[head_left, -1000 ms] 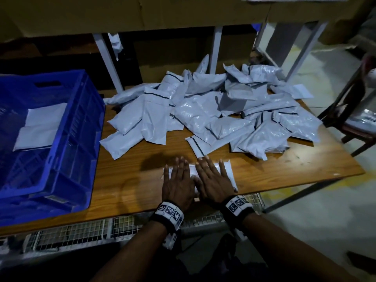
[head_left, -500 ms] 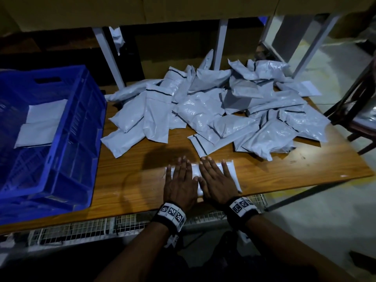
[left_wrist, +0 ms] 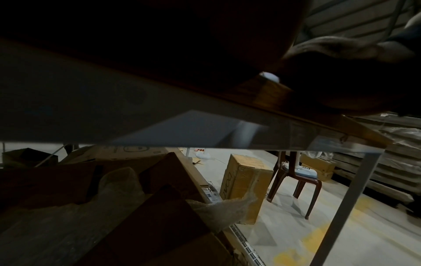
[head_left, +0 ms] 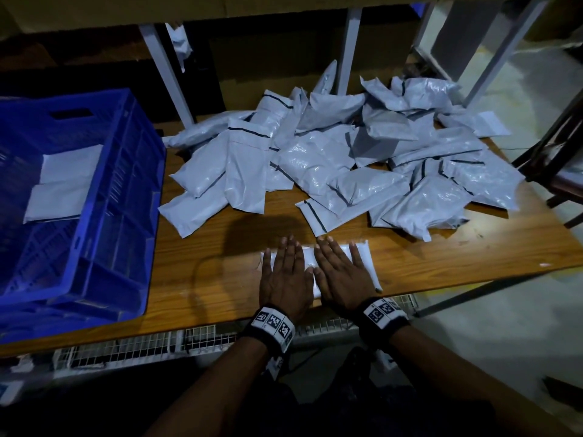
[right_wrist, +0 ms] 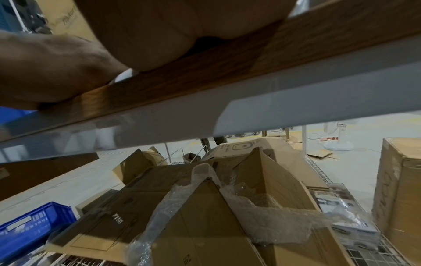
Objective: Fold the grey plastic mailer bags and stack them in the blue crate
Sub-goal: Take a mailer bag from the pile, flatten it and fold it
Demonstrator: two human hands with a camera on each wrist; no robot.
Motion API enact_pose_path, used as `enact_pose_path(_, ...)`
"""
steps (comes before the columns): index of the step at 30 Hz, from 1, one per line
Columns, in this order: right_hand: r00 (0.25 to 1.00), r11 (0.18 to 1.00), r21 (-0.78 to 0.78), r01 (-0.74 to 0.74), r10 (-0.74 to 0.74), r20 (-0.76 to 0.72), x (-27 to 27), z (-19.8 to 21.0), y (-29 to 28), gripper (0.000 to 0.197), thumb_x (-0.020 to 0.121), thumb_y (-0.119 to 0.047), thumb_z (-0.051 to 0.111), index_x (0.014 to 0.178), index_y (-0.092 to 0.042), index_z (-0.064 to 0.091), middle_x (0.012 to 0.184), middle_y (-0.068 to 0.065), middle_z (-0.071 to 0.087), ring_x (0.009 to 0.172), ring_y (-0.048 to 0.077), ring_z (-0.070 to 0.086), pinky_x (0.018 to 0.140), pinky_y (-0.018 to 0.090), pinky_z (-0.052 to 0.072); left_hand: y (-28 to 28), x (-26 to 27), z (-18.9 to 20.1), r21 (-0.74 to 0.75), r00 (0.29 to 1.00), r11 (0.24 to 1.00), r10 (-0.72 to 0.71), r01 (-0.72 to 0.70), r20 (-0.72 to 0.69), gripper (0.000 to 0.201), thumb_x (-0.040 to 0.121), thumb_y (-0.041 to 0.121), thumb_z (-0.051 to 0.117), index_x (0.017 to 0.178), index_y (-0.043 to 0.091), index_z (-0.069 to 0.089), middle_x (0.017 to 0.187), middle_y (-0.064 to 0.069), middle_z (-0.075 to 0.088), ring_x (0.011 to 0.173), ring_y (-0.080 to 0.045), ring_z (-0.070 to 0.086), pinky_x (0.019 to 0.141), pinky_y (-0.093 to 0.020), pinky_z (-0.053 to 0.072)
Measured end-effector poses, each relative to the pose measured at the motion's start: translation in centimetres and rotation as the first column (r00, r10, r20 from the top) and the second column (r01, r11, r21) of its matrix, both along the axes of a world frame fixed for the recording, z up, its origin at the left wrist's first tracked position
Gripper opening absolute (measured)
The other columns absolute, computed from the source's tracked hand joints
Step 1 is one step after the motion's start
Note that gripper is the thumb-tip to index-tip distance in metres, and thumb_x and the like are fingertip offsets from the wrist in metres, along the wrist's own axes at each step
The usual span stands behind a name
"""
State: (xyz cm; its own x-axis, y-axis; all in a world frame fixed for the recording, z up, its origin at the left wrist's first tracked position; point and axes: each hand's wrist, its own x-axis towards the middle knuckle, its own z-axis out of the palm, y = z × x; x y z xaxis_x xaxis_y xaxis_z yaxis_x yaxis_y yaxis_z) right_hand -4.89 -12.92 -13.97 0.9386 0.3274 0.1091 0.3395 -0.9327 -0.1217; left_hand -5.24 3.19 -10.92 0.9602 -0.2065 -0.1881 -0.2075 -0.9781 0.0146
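Here, two flat hands press a folded mailer bag (head_left: pixel 366 263) at the table's (head_left: pixel 473 247) six-o'clock edge.
Left hand (head_left: pixel 285 275) and right hand (head_left: pixel 342 275) lie open-fingered (side by side); the blue crate (head_left: pixel 126 184) sits at nine o'clock.

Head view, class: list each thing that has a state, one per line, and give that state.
Left hand: flat, fingers straight, pressing the folded mailer.
Right hand: flat, fingers straight, pressing the same mailer.
Folded mailer: folded, flat on the table near its front edge.
Loose mailers: unfolded, in a heap.
Blue crate: open, two folded bags inside.
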Motion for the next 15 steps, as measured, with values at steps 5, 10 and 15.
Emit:
enact_pose_path(5,1.000,1.000,-0.005,0.010,-0.010,0.001,-0.1,0.0,0.1,0.060,0.107,-0.043,0.023,0.153,-0.013,0.046,0.164,0.006,0.034,0.155,0.019,0.024,0.124,0.056,0.017,0.0,0.0,-0.4,-0.008,1.000,1.000,0.006,-0.006,-0.005,0.069,0.106,0.046,0.010,0.163,0.008,0.000,0.170,-0.011,-0.014,0.156,-0.023,-0.017,0.123,-0.054,-0.012)
enact_pose_path(10,1.000,0.999,-0.051,0.009,-0.010,-0.015,-0.1,-0.3,0.1,0.061,0.108,-0.044,0.021,0.158,-0.012,0.035,0.168,0.006,0.025,0.157,0.019,0.015,0.125,0.056,0.014,0.2,0.0,-0.7,-0.033,1.000,0.999,0.005,-0.004,0.008,0.070,0.105,0.046,0.009,0.163,0.009,0.005,0.171,-0.010,-0.007,0.157,-0.023,-0.012,0.124,-0.054,-0.007)
enact_pose_path(15,0.996,0.998,-0.067,0.014,-0.020,-0.088,-0.1,0.1,0.2,0.067,0.107,-0.047,0.009,0.161,-0.012,0.027,0.170,0.007,0.018,0.158,0.019,0.009,0.125,0.057,0.010,0.2,0.0,-1.2,-0.055,1.000,0.998,0.011,-0.009,0.029,0.070,0.104,0.046,0.010,0.163,0.009,0.010,0.172,-0.009,-0.001,0.158,-0.022,-0.006,0.125,-0.053,-0.001)
